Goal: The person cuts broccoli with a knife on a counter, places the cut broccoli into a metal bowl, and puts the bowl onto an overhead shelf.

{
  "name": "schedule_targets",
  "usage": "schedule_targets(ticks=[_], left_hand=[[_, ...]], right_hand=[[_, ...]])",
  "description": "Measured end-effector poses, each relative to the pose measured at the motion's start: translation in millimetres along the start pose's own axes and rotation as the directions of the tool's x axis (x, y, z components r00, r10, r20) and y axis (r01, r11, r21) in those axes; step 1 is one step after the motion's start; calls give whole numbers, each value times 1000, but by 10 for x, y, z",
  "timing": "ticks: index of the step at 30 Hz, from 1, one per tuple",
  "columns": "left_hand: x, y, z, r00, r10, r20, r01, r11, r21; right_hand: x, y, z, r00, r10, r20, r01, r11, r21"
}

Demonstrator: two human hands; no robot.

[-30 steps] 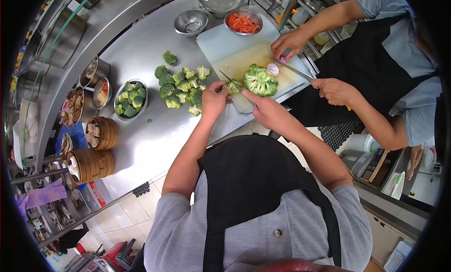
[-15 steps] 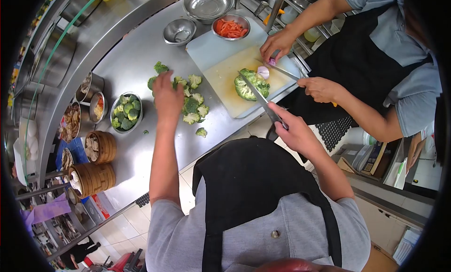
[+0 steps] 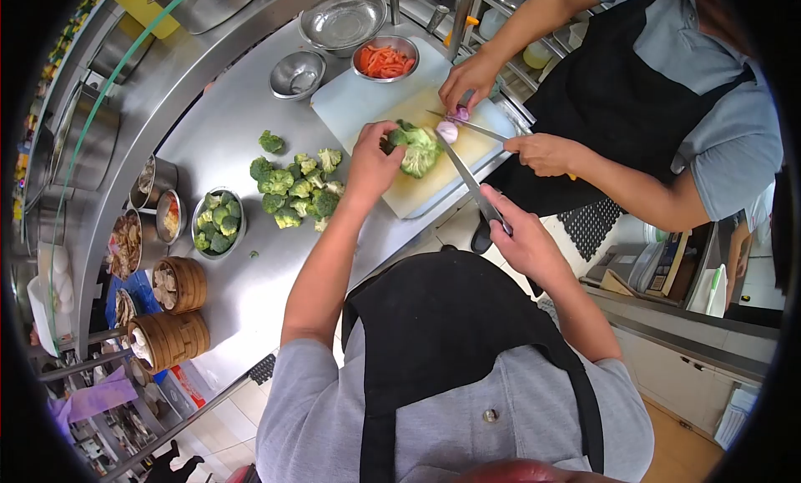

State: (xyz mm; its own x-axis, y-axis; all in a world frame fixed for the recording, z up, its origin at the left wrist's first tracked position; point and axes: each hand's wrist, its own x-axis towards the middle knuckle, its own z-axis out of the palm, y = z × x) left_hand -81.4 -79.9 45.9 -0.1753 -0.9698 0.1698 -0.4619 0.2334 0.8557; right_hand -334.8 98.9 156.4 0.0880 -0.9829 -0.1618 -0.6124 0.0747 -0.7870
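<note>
Broccoli (image 3: 421, 153) is gripped by the curled left hand (image 3: 374, 161), the right hand (image 3: 523, 234) clasping a knife (image 3: 465, 176).

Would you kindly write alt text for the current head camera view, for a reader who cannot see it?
A person's left hand holds a broccoli head on a cutting board, while the right hand holds a knife. Beside them, a co-worker holds a second knife and some onion; cut florets lie on the metal counter.

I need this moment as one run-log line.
left hand: holds green broccoli head | right hand: holds long steel knife | head on yellowish rectangular board | green florets: loose on steel table
</note>
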Motion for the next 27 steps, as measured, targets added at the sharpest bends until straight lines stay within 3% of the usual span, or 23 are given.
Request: schedule_targets(ticks=[1,3,6,9,11,15,19,20,22,24,25,27], left_hand=[[-69,9,9,1000,-3,1,3,1000,4],[-154,19,30,984,86,-153,-81,996,39],[-211,18,54,977,126,-174,-113,990,85],[-237,48,96,974,144,-175,-130,987,90],[-244,47,123,971,159,-176,-144,985,92],[-249,47,181,967,183,-176,-167,981,102],[-265,56,227,971,187,-151,-172,979,106],[-268,36,255,955,249,-160,-228,964,139],[-261,60,252,934,313,-173,-284,943,176],[-267,107,212,984,63,-170,-77,994,-75],[-267,92,199,982,56,-182,-70,995,-70],[-294,29,136,985,-144,-100,58,806,-589]], right_hand=[[5,-54,-20,997,46,60,-44,998,-39],[49,-51,-5,989,92,119,-82,993,-82],[130,76,86,986,-142,89,149,986,-73],[195,57,99,979,-173,109,187,974,-131],[204,-23,71,986,-91,142,108,988,-111],[202,29,134,986,-134,99,146,982,-119],[389,-228,143,988,34,151,-23,997,-76],[440,-269,140,979,99,179,-90,994,-58],[533,-120,263,992,36,120,-29,998,-54],[587,-105,316,996,-40,75,44,998,-55],[558,-148,305,998,-6,67,11,997,-74],[533,-144,325,996,9,88,-1,996,-93]])
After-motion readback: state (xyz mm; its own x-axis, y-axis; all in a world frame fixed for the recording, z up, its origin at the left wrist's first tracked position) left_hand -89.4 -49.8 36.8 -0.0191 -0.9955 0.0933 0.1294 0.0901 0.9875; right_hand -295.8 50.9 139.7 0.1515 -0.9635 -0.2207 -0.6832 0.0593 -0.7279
